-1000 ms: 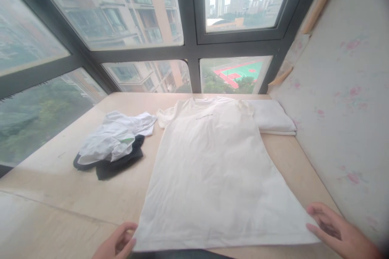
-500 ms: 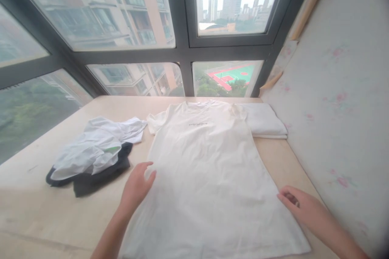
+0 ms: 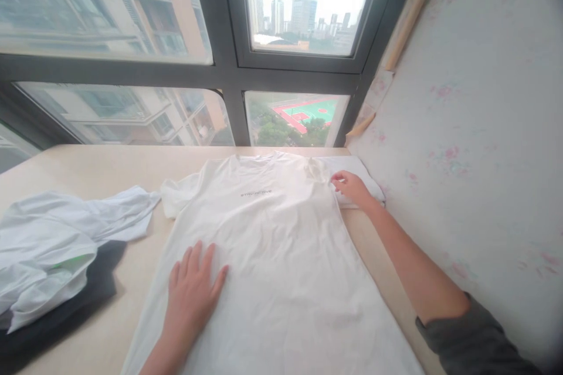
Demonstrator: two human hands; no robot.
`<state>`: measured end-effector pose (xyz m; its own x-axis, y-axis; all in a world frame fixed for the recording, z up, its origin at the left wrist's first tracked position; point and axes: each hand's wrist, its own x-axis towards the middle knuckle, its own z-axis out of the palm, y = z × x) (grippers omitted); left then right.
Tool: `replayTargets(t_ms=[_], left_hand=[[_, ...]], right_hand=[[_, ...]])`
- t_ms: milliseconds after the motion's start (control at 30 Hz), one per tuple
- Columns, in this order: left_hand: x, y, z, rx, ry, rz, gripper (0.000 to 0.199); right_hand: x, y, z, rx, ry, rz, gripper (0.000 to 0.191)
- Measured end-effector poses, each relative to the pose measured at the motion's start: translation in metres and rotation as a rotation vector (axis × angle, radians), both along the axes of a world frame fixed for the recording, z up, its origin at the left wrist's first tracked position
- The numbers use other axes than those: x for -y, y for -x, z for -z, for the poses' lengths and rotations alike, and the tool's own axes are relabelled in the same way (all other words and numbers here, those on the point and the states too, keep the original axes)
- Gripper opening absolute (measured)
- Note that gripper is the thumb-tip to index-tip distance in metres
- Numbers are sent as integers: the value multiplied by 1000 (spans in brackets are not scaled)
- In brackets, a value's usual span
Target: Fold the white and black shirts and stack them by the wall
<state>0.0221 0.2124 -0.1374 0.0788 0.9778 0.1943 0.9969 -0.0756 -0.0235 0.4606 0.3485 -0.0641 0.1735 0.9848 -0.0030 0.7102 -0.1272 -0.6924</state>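
Note:
A white T-shirt (image 3: pixel 268 258) lies spread out with its collar toward the window and small dark lettering across the chest. My left hand (image 3: pixel 193 281) rests flat on the left half of the shirt, fingers spread. At the shirt's bunched right sleeve (image 3: pixel 317 170), my right hand (image 3: pixel 350 187) has its fingers drawn together in a pinch on the sleeve's edge. The shirt's left sleeve (image 3: pixel 180 194) lies crumpled outward. Its bottom hem is out of view.
On the left, a rumpled white garment (image 3: pixel 48 246) lies over a dark garment (image 3: pixel 83 304). A folded white cloth (image 3: pixel 365 179) sits under the right sleeve, near the flowered wall (image 3: pixel 475 99). Windows with a dark frame (image 3: pixel 229 85) rise behind the pale wooden surface (image 3: pixel 101 164).
My right hand has gone from the shirt's lower right side up to the right sleeve. My left hand has moved inward and flattened onto the shirt. The view has shifted right.

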Motion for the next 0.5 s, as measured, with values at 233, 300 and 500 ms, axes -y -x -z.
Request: replayTargets(t_ms=[233,300,500], left_hand=[[-1,3,5,17,1,-16,62],[-1,3,4,15,10,-18,62],[-1,3,6,46,-5,-9,66]], right_hand=[[-78,10,12,102,80,-65,35],[-82,6,11,157,95,-78,33],[-61,-18,-4,292,67,-105,27]])
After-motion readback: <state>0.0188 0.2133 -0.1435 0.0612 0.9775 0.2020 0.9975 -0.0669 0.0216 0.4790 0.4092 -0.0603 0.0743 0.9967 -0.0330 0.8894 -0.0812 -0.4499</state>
